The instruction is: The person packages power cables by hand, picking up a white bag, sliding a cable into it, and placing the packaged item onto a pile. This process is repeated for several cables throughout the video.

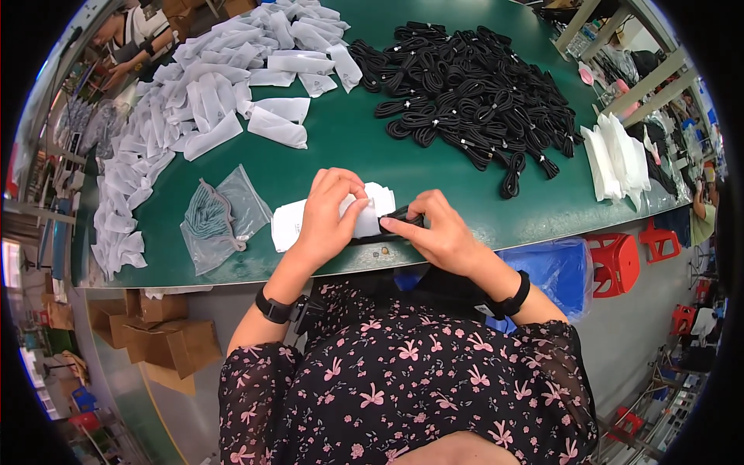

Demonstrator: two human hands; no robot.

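Note:
Near the front edge of the green table, my left hand (pixel 333 213) pinches the edge of a small white bag (pixel 366 221). Beside it, my right hand (pixel 435 232) grips a coiled black cable (pixel 399 219), whose end meets the bag's mouth; how much of the cable is inside I cannot tell. Under and beside my left hand lies a stack of flat white bags (pixel 288 225). A big heap of coiled black cables (pixel 473 93) covers the far right of the table. Many filled white bags (pixel 209 101) are piled at the far left.
A clear plastic bag with striped cloth (pixel 213 213) lies left of my hands. White packets (pixel 616 163) sit at the table's right end. Below are a blue bin (pixel 550 271), red stools (pixel 612 263) and cardboard boxes (pixel 167 333). Another person (pixel 136 35) works at far left.

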